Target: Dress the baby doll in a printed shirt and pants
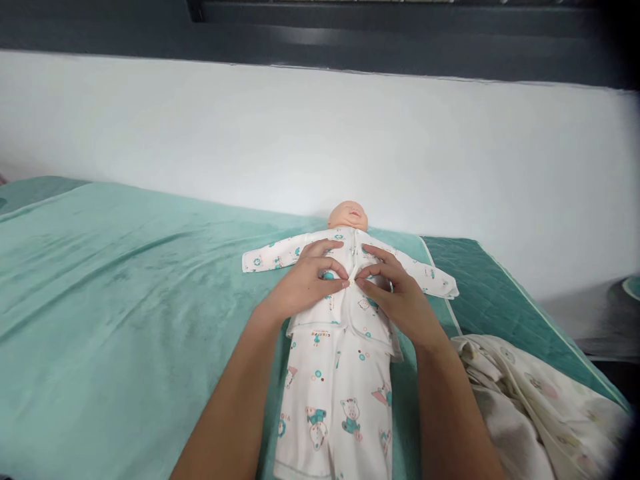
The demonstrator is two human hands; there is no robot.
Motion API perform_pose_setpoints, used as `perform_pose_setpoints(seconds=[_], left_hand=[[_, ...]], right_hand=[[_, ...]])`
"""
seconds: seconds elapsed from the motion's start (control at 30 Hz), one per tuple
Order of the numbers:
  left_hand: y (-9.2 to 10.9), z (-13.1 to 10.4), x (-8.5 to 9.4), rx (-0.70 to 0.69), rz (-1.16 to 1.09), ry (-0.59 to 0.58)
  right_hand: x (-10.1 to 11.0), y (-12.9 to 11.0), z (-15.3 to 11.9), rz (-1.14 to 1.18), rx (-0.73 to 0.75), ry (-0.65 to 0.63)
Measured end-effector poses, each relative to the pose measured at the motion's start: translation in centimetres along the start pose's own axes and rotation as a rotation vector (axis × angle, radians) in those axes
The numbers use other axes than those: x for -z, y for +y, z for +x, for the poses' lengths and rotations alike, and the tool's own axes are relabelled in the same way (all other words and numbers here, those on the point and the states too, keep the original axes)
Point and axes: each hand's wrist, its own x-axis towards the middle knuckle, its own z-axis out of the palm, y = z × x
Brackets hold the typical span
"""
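On its back lies a baby doll (pixel 349 216) dressed in a white printed baby shirt (pixel 367 320) with long sleeves spread to both sides. Matching printed pants (pixel 333 407) cover its lower body. My left hand (pixel 320 277) pinches the left front edge of the shirt between thumb and index finger, at mid-chest. Opposite it, my right hand (pixel 393 287) pinches the other front edge, its fingertips close to those of my left. Above my hands the front edges meet near the neck; lower down they part slightly. Any fastener between my fingertips is too small to make out.
Under the doll is a light green blanket (pixel 125 320), over a darker green quilted cover (pixel 485 287) at right. A crumpled cream printed cloth (pixel 530 400) lies beside my right forearm. Behind stands a white wall (pixel 300 140) with a dark ledge (pixel 320 40) above.
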Motion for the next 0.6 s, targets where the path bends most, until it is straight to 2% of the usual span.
perform_pose_setpoints(seconds=[0.27,0.6], left_hand=[[-0.09,0.3,-0.21,-0.022,0.024,-0.018],[0.42,0.31,0.25,0.025,-0.058,-0.068]], right_hand=[[-0.02,-0.31,-0.12,-0.034,0.025,-0.04],[-0.04,-0.93,-0.28,-0.066,-0.006,-0.014]])
